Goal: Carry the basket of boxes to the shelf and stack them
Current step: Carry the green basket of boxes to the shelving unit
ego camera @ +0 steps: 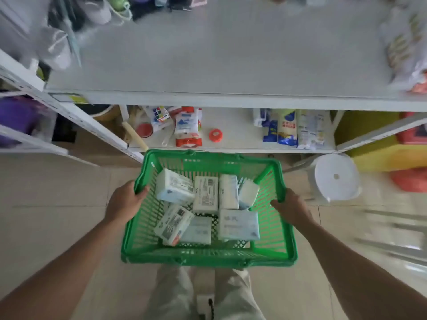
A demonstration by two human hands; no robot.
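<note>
A green plastic basket [272, 239] hangs in front of my legs, held above the tiled floor. My left hand [126, 200] grips its left rim and my right hand [292, 207] grips its right rim. Inside lie several white and pale-blue boxes [205, 197], some flat, some tilted against each other. Directly ahead stands a white metal shelf [219, 54] whose wide upper board is mostly bare. The basket's far rim sits just short of the lower shelf board [238, 137].
The lower board holds a puzzle cube [161, 113], a red-and-white bag [187, 128], an orange lid [215, 135] and blue-white packets [286, 129]. A white round stool [335, 177] stands on the floor at right. Bags crowd the upper board's back-left and right edges.
</note>
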